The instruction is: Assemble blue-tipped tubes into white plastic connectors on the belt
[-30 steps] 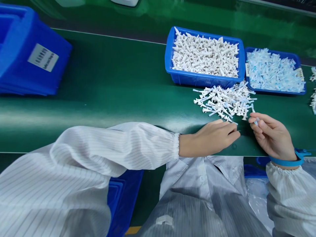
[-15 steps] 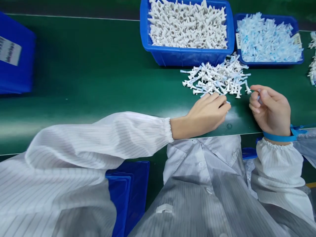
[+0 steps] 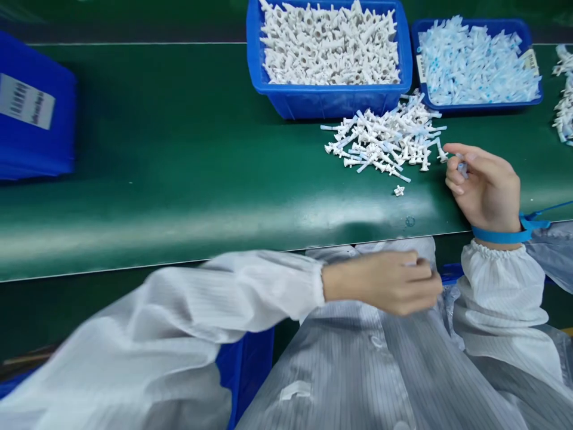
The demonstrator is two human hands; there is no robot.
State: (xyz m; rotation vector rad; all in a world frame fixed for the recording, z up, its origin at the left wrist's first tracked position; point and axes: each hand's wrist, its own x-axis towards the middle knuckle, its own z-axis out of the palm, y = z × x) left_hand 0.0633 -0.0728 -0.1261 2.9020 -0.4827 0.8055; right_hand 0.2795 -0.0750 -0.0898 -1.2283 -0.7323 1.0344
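My left hand (image 3: 387,283) is below the near edge of the green bench, in front of my gown. It is curled and slightly smeared by motion; whatever its fingers hold is hidden. Over the bench at the right, my right hand (image 3: 486,188) is turned palm inward, its fingers closed around small translucent plastic tubes (image 3: 462,169). Just past its fingertips lies a loose pile of white plastic fittings with pale tubes on them (image 3: 387,143). A single white fitting (image 3: 399,190) sits apart, nearer the front.
Behind the pile stands a blue bin (image 3: 329,101) of white fittings. Right of it is a shallower blue tray (image 3: 487,108) of pale blue translucent tubes. A labelled blue bin (image 3: 38,140) stands at the left. More white pieces (image 3: 564,110) lie at the far right. A blue wristband (image 3: 499,236) with a cord circles my right wrist.
My left hand has moved from the front of the pile down past the bench edge. The single white fitting now shows where that hand was. My right hand has stayed near the pile.
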